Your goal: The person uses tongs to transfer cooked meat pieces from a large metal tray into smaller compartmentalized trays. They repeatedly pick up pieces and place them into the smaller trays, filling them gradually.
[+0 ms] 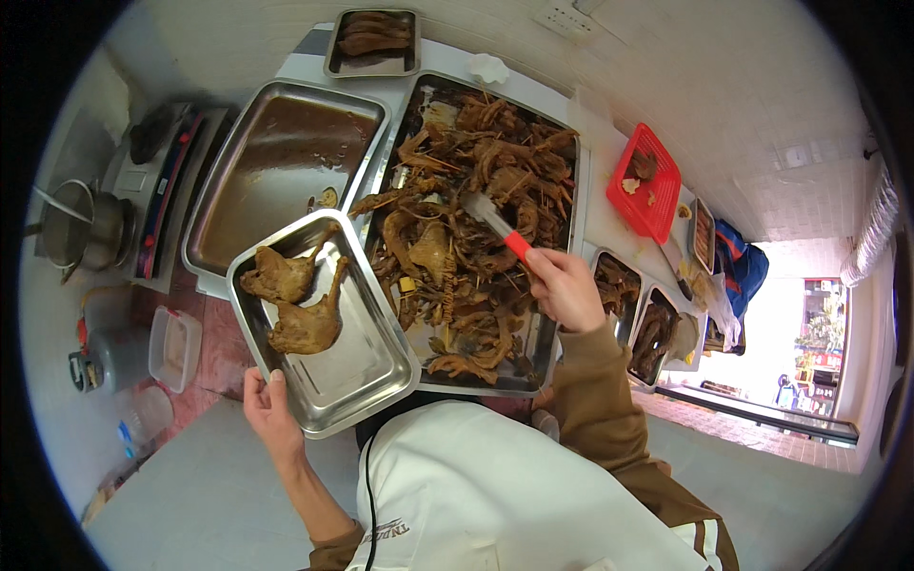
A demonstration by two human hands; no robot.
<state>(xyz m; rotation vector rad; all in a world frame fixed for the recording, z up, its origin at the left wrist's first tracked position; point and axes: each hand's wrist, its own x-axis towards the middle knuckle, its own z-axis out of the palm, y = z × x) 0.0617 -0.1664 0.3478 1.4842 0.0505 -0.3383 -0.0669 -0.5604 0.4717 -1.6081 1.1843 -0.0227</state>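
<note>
My left hand [273, 408] grips the lower left rim of a small stainless steel tray [357, 364], thumb on its edge. Two pieces of cooked poultry [307, 325], which look like leg quarters, lie in that tray's upper left part. My right hand [569, 289] is closed around the red handle of metal tongs [515, 244]. The tongs' tips reach in among the brown braised meat pieces [510, 175] heaped in a large steel tray [580, 193]. Whether the tips hold a piece cannot be told. The small tray overlaps the large tray's lower left corner.
A deep steel tray with brown liquid [285, 171] stands at left, a tray of meat [375, 36] behind. At right are a red plastic basket [660, 193], smaller meat trays [653, 332] and a knife [675, 264]. A pot [103, 228] stands far left, a plastic tub [175, 350] on the floor.
</note>
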